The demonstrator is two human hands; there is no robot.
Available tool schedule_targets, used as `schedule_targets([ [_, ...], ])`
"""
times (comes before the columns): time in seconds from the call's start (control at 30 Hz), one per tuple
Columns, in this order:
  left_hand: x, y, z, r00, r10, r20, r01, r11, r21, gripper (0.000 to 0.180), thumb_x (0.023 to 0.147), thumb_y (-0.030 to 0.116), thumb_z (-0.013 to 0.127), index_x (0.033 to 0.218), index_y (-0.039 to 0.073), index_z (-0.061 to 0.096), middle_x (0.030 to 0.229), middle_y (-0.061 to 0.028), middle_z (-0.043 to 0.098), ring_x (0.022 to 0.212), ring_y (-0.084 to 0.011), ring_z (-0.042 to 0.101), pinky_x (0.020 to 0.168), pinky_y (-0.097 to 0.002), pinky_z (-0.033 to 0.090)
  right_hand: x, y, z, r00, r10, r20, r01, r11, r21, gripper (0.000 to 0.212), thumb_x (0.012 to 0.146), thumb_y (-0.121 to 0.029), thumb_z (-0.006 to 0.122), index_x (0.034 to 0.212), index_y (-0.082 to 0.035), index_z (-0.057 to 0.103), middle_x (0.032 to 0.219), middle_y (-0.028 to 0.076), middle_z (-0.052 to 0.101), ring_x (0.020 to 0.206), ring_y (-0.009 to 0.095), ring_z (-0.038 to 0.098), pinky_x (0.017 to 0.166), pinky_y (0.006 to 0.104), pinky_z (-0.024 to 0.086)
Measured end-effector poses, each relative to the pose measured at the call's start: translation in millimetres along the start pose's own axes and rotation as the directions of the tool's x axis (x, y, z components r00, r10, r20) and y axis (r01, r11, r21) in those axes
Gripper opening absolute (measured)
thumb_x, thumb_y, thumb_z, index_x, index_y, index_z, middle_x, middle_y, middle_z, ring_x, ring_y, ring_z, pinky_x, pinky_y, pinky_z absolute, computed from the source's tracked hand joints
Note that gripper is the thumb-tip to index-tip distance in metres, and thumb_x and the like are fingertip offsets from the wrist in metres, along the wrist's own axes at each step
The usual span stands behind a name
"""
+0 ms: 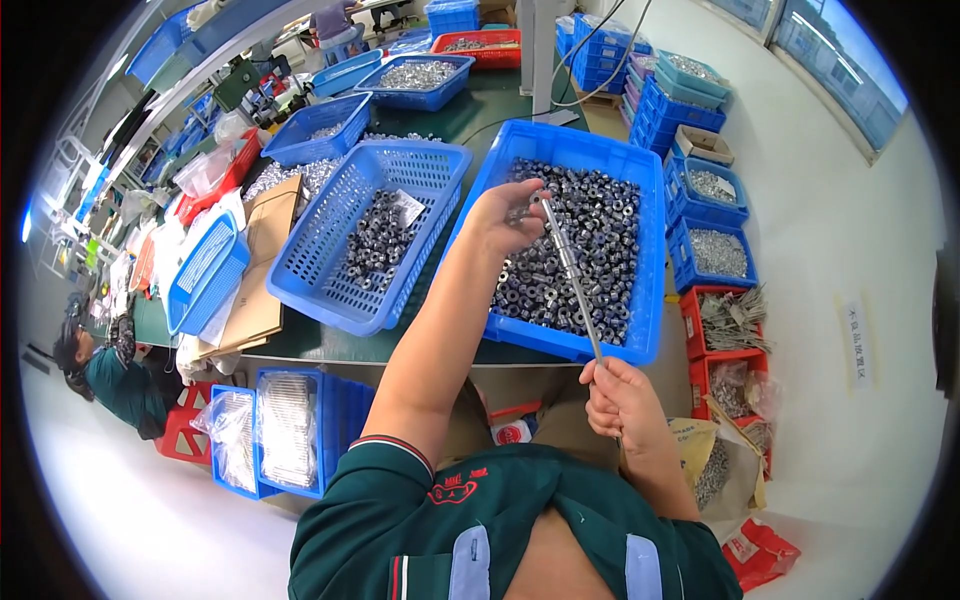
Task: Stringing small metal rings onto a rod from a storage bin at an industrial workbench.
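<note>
My right hand (pixel 622 398) is closed around the lower part of a long thin metal rod (pixel 588 318), which slants up over a large blue bin. Several shiny collars (pixel 562 245) sit on the rod's upper half. At its upper tip, my left hand (pixel 508 218) pinches a small metal ring part (pixel 537 197) between thumb and fingertips. More small parts seem to lie in the curled fingers, partly hidden. Below both hands, the blue bin (pixel 652 240) holds a great heap of dark metal ring parts (pixel 600 215).
To the left stands a blue perforated basket (pixel 290 270) with fewer ring parts and a white slip. Brown cardboard (pixel 262 275) lies beside it. Stacked crates (pixel 690 190) line the right wall. Blue crates (pixel 350 410) stand on the floor; a person (pixel 125 385) sits far left.
</note>
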State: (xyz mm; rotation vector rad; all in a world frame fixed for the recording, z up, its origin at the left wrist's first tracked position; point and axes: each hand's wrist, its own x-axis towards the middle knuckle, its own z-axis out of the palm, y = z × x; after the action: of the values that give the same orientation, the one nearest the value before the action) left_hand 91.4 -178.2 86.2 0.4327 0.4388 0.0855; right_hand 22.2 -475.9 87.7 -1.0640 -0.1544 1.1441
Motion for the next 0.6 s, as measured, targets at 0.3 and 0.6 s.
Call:
schedule_targets([
  [0.3, -9.5, -4.2, 3.5, 0.930, 0.020, 0.367, -0.111, 0.967, 0.228, 0.019, 0.089, 0.014, 0.054, 0.106, 0.007, 0.049, 0.089, -0.0094, 0.058, 0.054, -0.0090, 0.041, 0.041, -0.0190, 0.029, -1.1, -0.2, -4.9, 1.000, 0.006, -0.003, -0.006, 1.000, 0.010, 0.021, 0.096, -0.023, 0.045, 0.091, -0.003, 0.050, 0.051, -0.005, 0.030, 0.037, 0.003, 0.024, 0.034, 0.0197, 0.021],
  [0.6, -26.6, -10.3, 23.9, 0.926, 0.183, 0.330, -0.324, 0.832, 0.450, 0.021, 0.087, 0.012, 0.057, 0.106, 0.005, 0.053, 0.090, -0.0093, 0.059, 0.055, -0.0084, 0.043, 0.041, -0.0190, 0.031, -5.8, -6.0, -6.8, 0.998, 0.004, 0.058, -0.013, 0.987, 0.158, 0.021, 0.096, -0.023, 0.045, 0.091, -0.003, 0.051, 0.051, -0.005, 0.030, 0.038, 0.004, 0.024, 0.034, 0.0196, 0.021],
])
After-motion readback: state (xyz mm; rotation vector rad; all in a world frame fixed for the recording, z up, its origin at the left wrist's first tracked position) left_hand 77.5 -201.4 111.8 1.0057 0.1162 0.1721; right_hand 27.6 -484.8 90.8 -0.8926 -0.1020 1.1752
